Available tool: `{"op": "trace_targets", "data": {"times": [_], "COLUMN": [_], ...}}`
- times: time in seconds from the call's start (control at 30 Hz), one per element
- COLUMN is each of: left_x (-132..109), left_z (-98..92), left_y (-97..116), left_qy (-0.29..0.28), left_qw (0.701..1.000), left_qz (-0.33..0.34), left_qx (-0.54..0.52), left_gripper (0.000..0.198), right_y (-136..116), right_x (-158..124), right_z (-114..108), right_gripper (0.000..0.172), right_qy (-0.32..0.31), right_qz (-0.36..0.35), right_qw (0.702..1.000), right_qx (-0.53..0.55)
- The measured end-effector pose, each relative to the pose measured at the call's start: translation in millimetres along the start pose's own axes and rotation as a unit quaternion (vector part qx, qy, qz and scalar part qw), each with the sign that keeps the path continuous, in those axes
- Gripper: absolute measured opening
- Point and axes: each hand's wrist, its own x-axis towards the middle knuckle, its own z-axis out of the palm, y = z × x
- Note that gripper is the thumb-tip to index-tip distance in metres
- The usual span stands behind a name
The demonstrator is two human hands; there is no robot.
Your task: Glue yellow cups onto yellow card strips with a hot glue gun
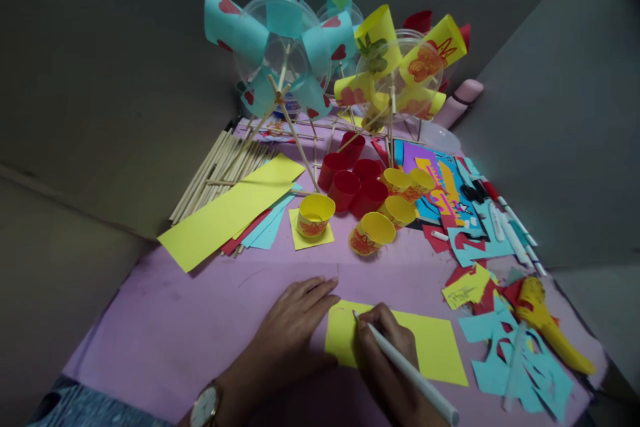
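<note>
Spreading wide under everything, here is the purple surface (pixel 190 327), and what a crowd it carries! Towering at the back, a wheel of light-blue cups (pixel 245 33) with red hearts stands on crossed wooden legs, and just to its right rises a slightly smaller wheel of yellow cups (pixel 380 43), painted in green and orange. Over on the left, a thick bundle of sticks (pixel 210 180) fans out, a long yellow strip (pixel 225 219) lying slantwise beside it and partly across it.

Front and centre, the main action: a yellow paper (pixel 443 347) lies flat on the surface, right beneath the hands! The left hand (pixel 295 320) is flat and released, fingers stretched, fingertips at the paper's left end. The right hand (pixel 387 347) is over the paper, grasping a white marker (pixel 417 377), its tip down near the upper-left part of the sheet; whether it touches, I cannot tell.

Off to the right, light-blue scraps (pixel 537 373) lie cut and holed, with a yellow glue gun (pixel 553 330) just beside them. Mid-surface, red cups (pixel 344 191) cluster tightly, yellow cups alongside, and one yellow cup (pixel 314 220) sits upright on a small yellow square (pixel 323 240). Smallest of all, a watch (pixel 204 407) circles the left wrist.
</note>
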Motion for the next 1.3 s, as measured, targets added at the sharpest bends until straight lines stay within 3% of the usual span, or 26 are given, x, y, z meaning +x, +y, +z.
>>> {"op": "trace_targets", "data": {"times": [0.27,0.4,0.57,0.87,1.1,1.3], "left_x": [1.1,1.4,1.8,0.9,-0.7,-1.0], "left_z": [-0.8,-1.3,-1.0,-0.3,4.8,4.5], "left_y": [-0.8,-1.0,0.0,-1.6,-5.0,-5.6], "left_qy": [-0.014,-0.022,-0.021,-0.019,0.003,0.018], "left_qw": [1.000,1.000,1.000,1.000,1.000,0.999], "left_qz": [-0.004,-0.012,-0.012,-0.002,0.023,0.036], "left_qx": [0.016,0.004,0.010,0.009,0.019,0.016], "left_gripper": [0.073,0.073,0.076,0.072,0.067,0.068], "right_y": [-8.6,8.0,23.1,-2.4,2.0,2.7], "right_x": [-2.4,-9.3,-14.4,0.6,2.9,4.0], "right_z": [-10.4,-12.7,-11.9,4.6,8.8,6.9], "right_gripper": [0.020,0.016,0.025,0.026,0.021,0.021], "right_qy": [-0.002,-0.046,-0.010,-0.031,-0.045,-0.031], "right_qz": [0.023,0.019,0.025,0.004,-0.027,0.002], "right_qw": [1.000,0.998,0.998,0.999,0.998,0.999], "right_qx": [0.008,0.031,0.053,0.036,0.020,0.012]}}
